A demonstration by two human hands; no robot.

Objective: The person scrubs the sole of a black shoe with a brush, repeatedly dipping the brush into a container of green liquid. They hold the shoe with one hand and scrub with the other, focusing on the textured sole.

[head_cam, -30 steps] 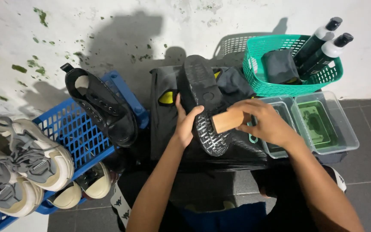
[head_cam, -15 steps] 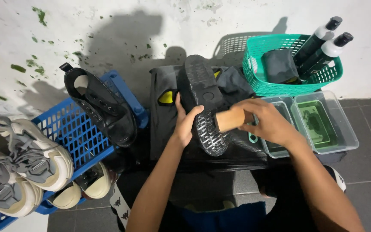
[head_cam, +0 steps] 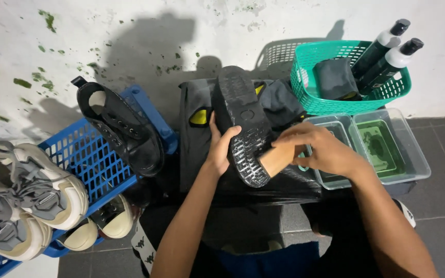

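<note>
Below, dark tiled floor (head_cam: 439,154); stained white wall (head_cam: 130,31) behind.

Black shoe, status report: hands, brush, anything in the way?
Left hand grips black shoe, sole up. Right hand presses wooden brush on sole. Clear tub beside right hand; nothing blocking.

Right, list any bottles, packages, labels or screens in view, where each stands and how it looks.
Two bottles: leaning in the green basket at upper right, slim, dark bodies, white collars, black caps.
Yellow patch: on the dark cover beside the left hand, roughly triangular.
No screens or signs.
</note>
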